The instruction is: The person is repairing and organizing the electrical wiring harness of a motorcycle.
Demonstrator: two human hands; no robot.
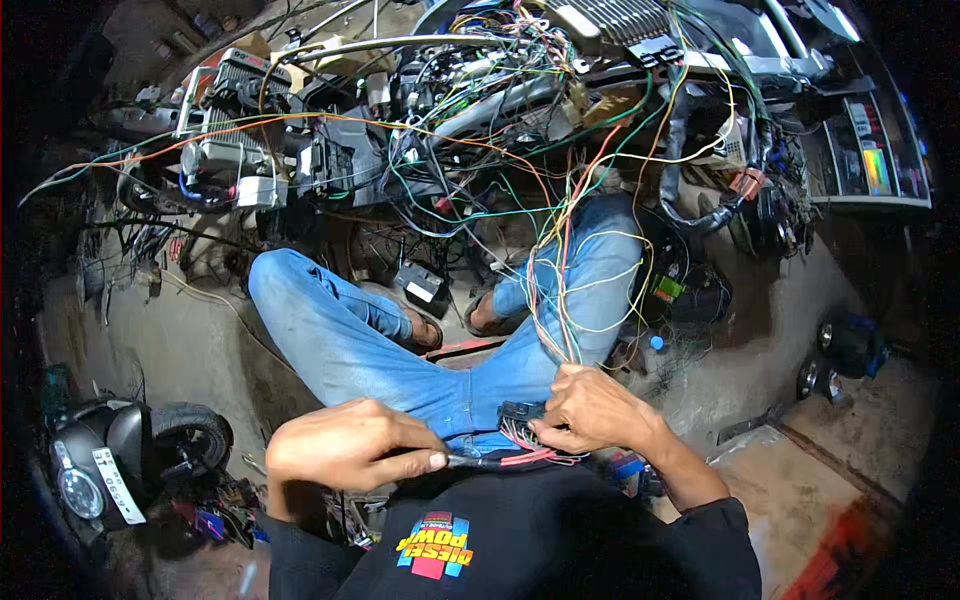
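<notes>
In my lap I hold a wiring harness. My left hand (pixel 350 445) is closed, thumb and fingertips pinching a thin dark sheathed cable (pixel 472 462), from which red wires (pixel 528 458) lead toward the other hand. My right hand (pixel 592 412) is closed around a wire bundle (pixel 572 345), close by a black multi-pin connector (pixel 518 411) with many thin coloured wires at its lower side. From the top of this fist, yellow, red, white and green wires fan out over my right thigh up to the tangle beyond. Fingers partly hide where the bundle meets the connector.
Ahead lies a heap of tangled wires (pixel 470 110) and electronic parts, with a finned metal box (pixel 610 25) on top. A black box with a white label (pixel 421 284) is near my feet. A small motorbike (pixel 110 460) is at left, a glass-fronted case (pixel 870 150) at far right.
</notes>
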